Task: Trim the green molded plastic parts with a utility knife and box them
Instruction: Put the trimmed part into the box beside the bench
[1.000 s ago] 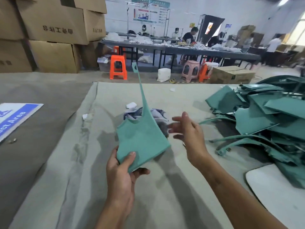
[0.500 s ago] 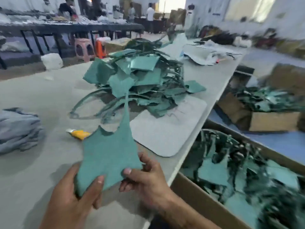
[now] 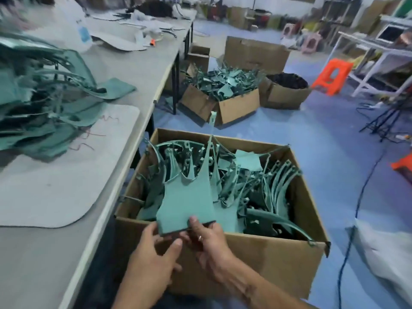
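Over the box (image 3: 256,259) beside the worktop (image 3: 66,219): both hands, left hand (image 3: 153,259) & right hand (image 3: 211,241), are pinching one green part (image 3: 187,204) by its bottom edge, boxing it. Box approx full; untrimmed pile (image 3: 44,103) is still waiting.

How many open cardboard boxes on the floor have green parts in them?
2: the near box under both hands, and the far box by the table leg. Others may be hidden.

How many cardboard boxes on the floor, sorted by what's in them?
Open brown cardboard boxes holding green plastic parts: 2, near one, far one
Open brown cardboard box with dark contents: 1
Total: 3
Both hands' grip is on one green molded part over the near box.
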`<action>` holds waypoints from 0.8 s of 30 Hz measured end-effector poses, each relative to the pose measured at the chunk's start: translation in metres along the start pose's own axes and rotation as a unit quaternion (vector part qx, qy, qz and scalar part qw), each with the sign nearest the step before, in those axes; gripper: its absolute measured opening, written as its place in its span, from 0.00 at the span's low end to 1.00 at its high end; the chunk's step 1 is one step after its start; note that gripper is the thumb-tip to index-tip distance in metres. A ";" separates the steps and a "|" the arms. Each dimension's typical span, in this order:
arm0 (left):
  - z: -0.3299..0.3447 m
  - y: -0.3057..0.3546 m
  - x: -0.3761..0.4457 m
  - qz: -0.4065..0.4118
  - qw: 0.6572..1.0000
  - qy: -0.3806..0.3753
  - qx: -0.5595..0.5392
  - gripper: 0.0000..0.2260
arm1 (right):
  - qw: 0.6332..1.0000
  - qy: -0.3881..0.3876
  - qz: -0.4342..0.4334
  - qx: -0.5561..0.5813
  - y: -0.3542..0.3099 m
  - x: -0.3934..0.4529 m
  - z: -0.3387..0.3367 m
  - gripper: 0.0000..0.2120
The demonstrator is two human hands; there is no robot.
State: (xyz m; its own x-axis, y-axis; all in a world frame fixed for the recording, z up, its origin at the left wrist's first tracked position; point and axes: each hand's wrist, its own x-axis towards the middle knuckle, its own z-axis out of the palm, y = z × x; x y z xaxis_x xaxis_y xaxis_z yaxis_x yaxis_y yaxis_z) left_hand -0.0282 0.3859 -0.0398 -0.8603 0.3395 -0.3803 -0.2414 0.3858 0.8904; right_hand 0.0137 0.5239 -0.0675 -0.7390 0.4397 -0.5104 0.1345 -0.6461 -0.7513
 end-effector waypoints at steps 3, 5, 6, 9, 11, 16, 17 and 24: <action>0.035 -0.012 0.049 -0.001 0.999 -0.047 -0.025 0.29 | 0.996 0.081 -0.029 0.008 -0.009 0.058 -0.001 0.04; 0.050 -0.005 0.080 0.001 0.998 -0.045 -0.038 0.24 | 0.993 0.115 -0.032 -0.007 -0.010 0.089 0.003 0.05; 0.055 -0.001 0.095 -0.006 0.998 -0.039 -0.048 0.25 | 0.991 0.127 -0.033 -0.018 -0.009 0.103 0.007 0.06; 0.070 0.005 0.114 -0.015 0.998 -0.035 -0.055 0.22 | 0.984 0.153 -0.021 -0.090 -0.011 0.144 0.013 0.12; 0.078 -0.002 0.111 -0.001 0.998 -0.039 -0.049 0.24 | 0.984 0.127 0.008 -0.126 -0.015 0.162 0.018 0.13; 0.084 -0.018 0.092 -0.030 0.999 -0.036 -0.017 0.22 | 0.991 0.092 0.060 -0.076 -0.004 0.168 0.021 0.08; 0.083 -0.022 0.088 -0.046 0.998 -0.031 -0.018 0.22 | 0.988 0.109 0.053 -0.093 0.006 0.164 0.013 0.08; 0.013 -0.002 0.062 -0.023 1.000 -0.005 0.009 0.19 | 0.907 0.350 -0.023 -0.234 0.017 0.140 -0.006 0.18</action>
State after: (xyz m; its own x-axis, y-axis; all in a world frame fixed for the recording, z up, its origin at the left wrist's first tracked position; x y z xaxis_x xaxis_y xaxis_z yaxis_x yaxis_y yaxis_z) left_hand -0.0753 0.4173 -0.0686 -0.8439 0.3288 -0.4240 -0.2728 0.4176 0.8667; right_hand -0.0836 0.5787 -0.1544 -0.1724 0.8534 -0.4919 0.5008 -0.3541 -0.7898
